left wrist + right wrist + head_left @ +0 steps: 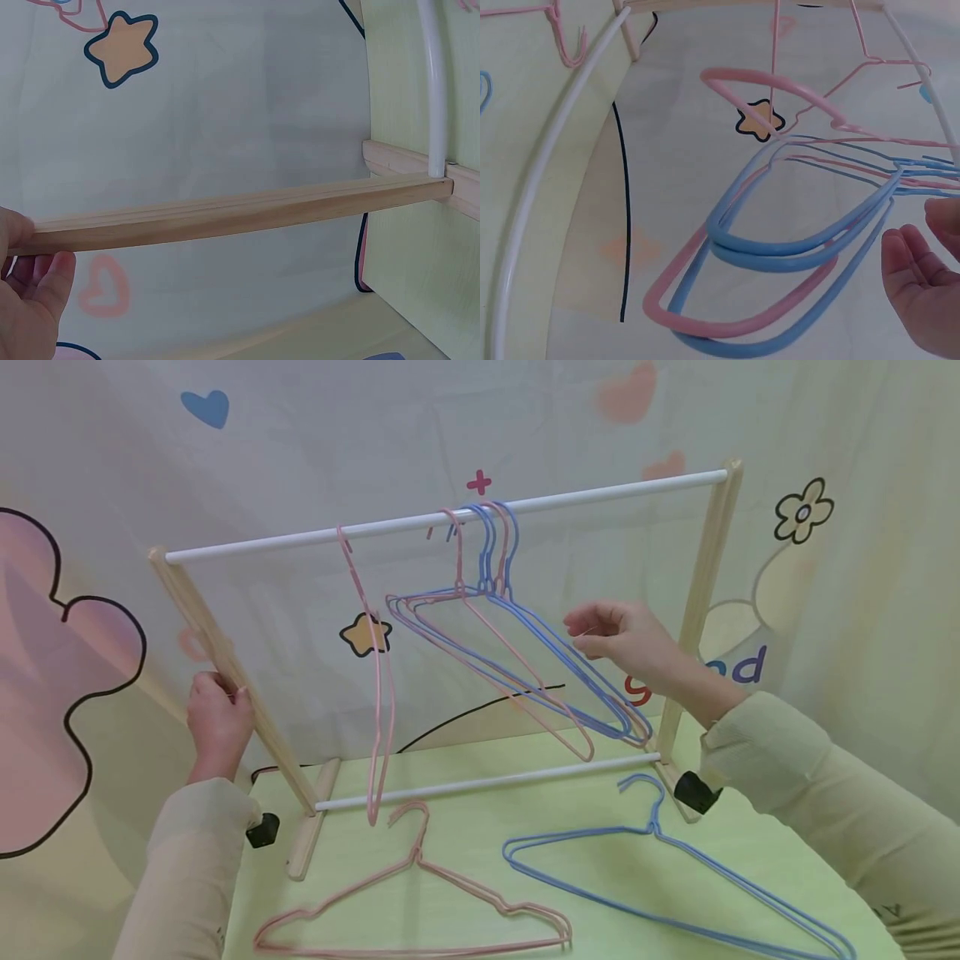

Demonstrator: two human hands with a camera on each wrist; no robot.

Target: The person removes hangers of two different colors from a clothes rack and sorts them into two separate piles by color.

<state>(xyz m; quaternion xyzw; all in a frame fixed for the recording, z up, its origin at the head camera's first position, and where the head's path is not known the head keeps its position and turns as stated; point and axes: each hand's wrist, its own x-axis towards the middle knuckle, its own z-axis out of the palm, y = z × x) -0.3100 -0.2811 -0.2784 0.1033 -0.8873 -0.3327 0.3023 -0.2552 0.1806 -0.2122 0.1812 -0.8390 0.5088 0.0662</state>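
Note:
My left hand (219, 722) grips the left wooden post (272, 743) of a clothes rack, thumb and fingers on either side of it in the left wrist view. To the right of the hanging hangers, my right hand (633, 639) is raised with fingers loosely bent and nothing held. Beside it, blue hangers (780, 261) and pink hangers (727, 328) hang bunched from the white top rail (615, 496). Apart from that bunch, a single pink hanger (377, 710) hangs farther left, turned nearly edge-on.
On the green tabletop (480, 827) in front of the rack lie pink hangers (417, 856) at left and blue hangers (655, 827) at right. A white lower bar (487, 782) joins the posts. Behind the rack hangs a printed cloth (337, 443).

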